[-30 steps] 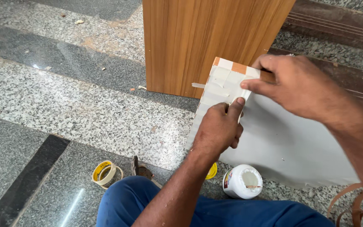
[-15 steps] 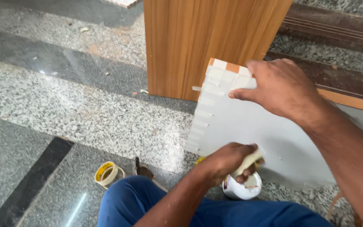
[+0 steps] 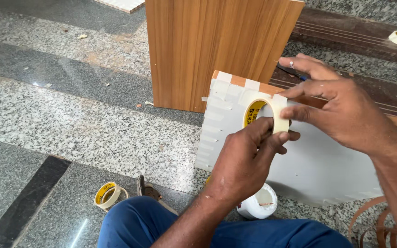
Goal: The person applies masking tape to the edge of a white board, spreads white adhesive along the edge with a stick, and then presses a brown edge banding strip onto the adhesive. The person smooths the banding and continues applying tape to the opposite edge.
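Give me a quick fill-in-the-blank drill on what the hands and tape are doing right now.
1. The left hand holds a roll of cream masking tape with a ____ inner core.
2. The right hand pinches the roll's loose ____.
3. Tape strips line the edge of the grey-white flat board, which leans against a ____ panel.
4. A spare tape roll lies on the ____ floor.

Missing words: yellow; end; wooden; granite

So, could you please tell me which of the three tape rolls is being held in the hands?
The roll in front of the grey board, pinched by both hands; the other two lie on the floor.
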